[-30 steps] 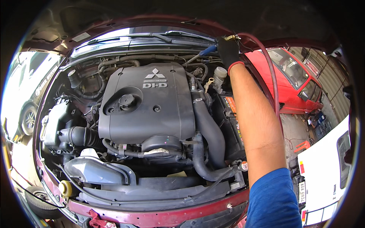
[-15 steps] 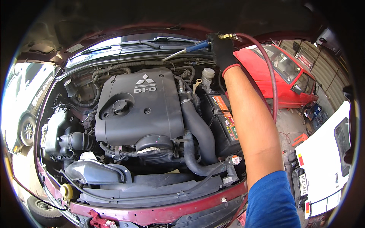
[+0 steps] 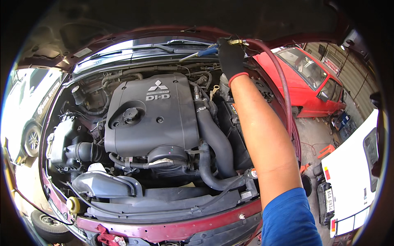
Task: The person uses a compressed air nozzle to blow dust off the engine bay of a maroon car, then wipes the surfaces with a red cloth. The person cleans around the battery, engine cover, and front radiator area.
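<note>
From where I stand, the gloved right hand (image 3: 231, 56) has just swung a little leftward over the engine bay, and the forearm (image 3: 266, 127) with it, so that the pale reservoir (image 3: 224, 84) just below the wrist, in plain view half a second ago, is now partly covered, and more of the battery (image 3: 236, 131) nearer the elbow is hidden. The blue air gun (image 3: 208, 51) has come along, jutting out to the hand's left, its thin metal nozzle (image 3: 188, 57) aimed toward the cowl (image 3: 143, 57) under the windshield; as I judge it, the work in hand is now along that rear edge, beyond the engine cover (image 3: 164, 119), though I can't tell whether the tip touches anything. The hand is wrapped around the gun, back of the glove toward me, the fingers too dark to count. The arm reaches up and away nearly straight from its blue sleeve (image 3: 291, 217), leaning left toward the wrist. Right of the hand, a brass fitting (image 3: 237, 42) leads to a red hose (image 3: 279, 67) that arches over and drops beside the forearm. The left hand is out of sight, so its grip I can't tell.
</note>
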A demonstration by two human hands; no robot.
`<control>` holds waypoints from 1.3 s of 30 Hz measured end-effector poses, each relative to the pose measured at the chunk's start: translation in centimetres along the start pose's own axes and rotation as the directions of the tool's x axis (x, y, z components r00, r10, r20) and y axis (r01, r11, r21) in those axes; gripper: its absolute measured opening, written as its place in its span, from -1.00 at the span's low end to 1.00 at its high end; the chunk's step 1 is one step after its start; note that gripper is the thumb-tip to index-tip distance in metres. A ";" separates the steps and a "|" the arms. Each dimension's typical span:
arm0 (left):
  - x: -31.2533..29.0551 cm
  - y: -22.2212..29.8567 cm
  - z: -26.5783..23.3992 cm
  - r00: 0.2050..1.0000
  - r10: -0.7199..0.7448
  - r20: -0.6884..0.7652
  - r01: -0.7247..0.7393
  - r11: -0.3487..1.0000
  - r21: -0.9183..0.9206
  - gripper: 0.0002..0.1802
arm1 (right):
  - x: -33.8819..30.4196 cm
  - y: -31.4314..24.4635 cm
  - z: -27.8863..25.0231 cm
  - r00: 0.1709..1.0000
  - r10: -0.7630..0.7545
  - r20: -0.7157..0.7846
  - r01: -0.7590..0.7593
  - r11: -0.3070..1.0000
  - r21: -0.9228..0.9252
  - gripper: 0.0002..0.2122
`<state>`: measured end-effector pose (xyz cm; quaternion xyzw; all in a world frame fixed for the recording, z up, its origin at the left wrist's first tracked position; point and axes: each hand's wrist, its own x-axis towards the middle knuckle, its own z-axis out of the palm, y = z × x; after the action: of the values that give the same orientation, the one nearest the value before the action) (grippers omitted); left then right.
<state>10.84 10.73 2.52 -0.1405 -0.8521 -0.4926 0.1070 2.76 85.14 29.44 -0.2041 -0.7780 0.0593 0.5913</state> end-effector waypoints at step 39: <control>1.7 -2.6 -2.4 0.971 0.238 -0.027 -0.237 0.971 0.039 -0.59 | -9.9 -33.4 20.8 0.987 0.041 0.154 -0.033 0.998 -0.057 -0.75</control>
<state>8.43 7.62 2.16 -0.2320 -0.8361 -0.4629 0.1811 -22.98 54.06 25.63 -0.2292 -0.8191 0.0647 0.5219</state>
